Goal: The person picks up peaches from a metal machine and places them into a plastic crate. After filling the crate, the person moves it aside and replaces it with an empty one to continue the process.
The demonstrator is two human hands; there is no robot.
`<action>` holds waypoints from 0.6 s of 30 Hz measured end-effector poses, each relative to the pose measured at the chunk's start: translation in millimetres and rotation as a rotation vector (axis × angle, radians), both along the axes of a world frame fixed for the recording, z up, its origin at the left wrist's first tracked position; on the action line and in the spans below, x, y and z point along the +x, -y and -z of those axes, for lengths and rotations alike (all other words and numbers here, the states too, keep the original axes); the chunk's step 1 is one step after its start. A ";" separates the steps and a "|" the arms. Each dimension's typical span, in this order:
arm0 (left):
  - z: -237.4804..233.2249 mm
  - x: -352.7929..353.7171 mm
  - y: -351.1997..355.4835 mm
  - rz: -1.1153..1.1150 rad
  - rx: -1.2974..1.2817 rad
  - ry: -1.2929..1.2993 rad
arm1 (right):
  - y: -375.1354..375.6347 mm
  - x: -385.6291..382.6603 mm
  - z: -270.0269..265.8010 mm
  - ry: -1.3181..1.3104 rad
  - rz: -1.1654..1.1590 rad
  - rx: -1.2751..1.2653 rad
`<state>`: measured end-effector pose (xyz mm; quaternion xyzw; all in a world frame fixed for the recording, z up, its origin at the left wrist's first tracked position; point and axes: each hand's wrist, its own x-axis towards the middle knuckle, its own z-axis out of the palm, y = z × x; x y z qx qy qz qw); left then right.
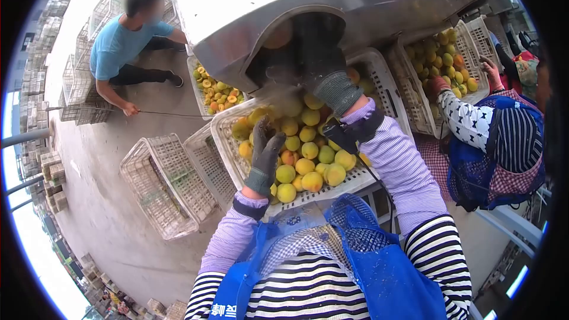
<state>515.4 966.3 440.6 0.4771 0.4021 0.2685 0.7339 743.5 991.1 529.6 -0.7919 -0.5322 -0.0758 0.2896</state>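
Note:
Yellow-green fruit with orange blush (307,150) fills a white plastic crate (237,170) in front of me. My left hand (265,154), in a dark glove, is over the crate's left part, fingers apart and pointing up, with no fruit seen in it. My right hand (320,62), also gloved, reaches into the dark round opening of a metal machine (237,53); its fingers are blurred and shadowed, so what it holds cannot be made out. A round fruit (278,35) shows dimly inside the opening, left of that hand.
Empty crates (160,186) stand on the floor at left. A crate of cut fruit (216,92) sits beside the machine, near a person in a blue shirt (127,41) holding a thin rod. At right, a co-worker (504,136) reaches into another fruit crate (424,109).

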 end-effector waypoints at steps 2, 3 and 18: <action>3.9 4.8 16.7 0.397 0.351 -0.193 | 52.5 -2.6 -12.1 -0.151 -0.033 -0.151; 5.0 8.0 22.4 0.590 0.533 -0.284 | 81.5 7.8 4.4 -0.133 -0.040 -0.251; 83.4 25.5 49.2 0.704 -0.088 0.016 | 212.3 16.5 176.8 0.189 -0.021 -1.302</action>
